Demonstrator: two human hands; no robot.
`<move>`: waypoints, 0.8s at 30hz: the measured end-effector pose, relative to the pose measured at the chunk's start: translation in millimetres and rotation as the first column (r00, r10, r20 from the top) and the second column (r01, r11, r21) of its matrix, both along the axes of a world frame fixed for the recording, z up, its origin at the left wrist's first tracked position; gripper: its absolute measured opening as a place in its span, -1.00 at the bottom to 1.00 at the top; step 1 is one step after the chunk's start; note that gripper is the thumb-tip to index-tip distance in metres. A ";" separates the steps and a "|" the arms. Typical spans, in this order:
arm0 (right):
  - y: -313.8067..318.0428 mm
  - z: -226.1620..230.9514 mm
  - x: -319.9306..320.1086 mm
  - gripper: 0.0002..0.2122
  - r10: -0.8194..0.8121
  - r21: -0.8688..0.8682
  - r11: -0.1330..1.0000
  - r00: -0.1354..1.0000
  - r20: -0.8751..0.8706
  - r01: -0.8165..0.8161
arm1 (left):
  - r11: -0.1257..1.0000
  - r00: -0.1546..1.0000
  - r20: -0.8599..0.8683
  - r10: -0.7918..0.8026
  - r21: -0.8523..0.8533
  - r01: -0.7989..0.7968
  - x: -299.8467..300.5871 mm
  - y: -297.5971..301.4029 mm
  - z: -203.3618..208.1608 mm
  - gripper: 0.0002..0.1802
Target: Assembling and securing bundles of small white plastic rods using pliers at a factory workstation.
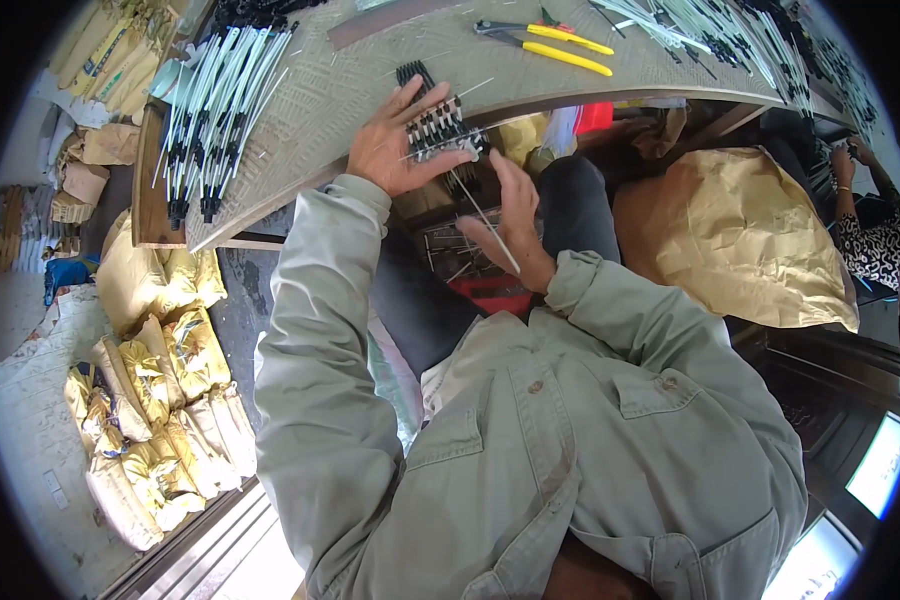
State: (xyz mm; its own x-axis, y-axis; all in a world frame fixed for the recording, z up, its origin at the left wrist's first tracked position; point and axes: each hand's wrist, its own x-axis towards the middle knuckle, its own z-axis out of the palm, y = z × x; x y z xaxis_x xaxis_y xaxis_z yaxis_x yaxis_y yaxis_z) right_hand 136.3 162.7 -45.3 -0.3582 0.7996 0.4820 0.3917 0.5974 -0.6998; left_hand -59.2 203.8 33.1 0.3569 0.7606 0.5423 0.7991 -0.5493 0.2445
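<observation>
My left hand (388,148) is wrapped around a block of black pieces with small metal fittings (438,122), held just past the table's near edge. Fingers lie over its far side and the thumb presses along its near side. Thin rods stick out of the block. One long pale rod (490,225) slants from it down toward me, passing in front of my right hand (518,212). That hand is open, thumb and fingers apart, its fingertips close to the block's right end; whether they touch it I cannot tell.
Pliers with yellow handles (555,48) lie on the patterned tabletop (315,100). Bundles of pale rods with black ends (225,120) rest at the left, more at the far right. A big brown paper bag (735,235) stands right; wrapped packages (165,400) lie left. Another person's arm (845,190) shows far right.
</observation>
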 end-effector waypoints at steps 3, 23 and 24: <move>22.2 28.8 -9.4 -0.24 0.020 0.099 0.995 0.999 -0.049 -0.015 | 0.998 0.999 -0.009 -0.046 -0.042 0.046 -5.5 1.3 -1.1 -0.39; 91.3 98.3 -40.6 -0.67 0.681 -0.164 0.660 0.676 -0.282 -0.733 | 0.977 1.000 0.003 0.008 -0.211 -0.007 -12.3 4.0 -8.8 -0.50; 87.7 100.1 -39.7 -0.69 0.593 -0.385 0.593 0.707 -0.386 -0.707 | 0.980 1.000 -0.002 0.016 -0.199 -0.016 -15.2 3.4 -8.9 -0.50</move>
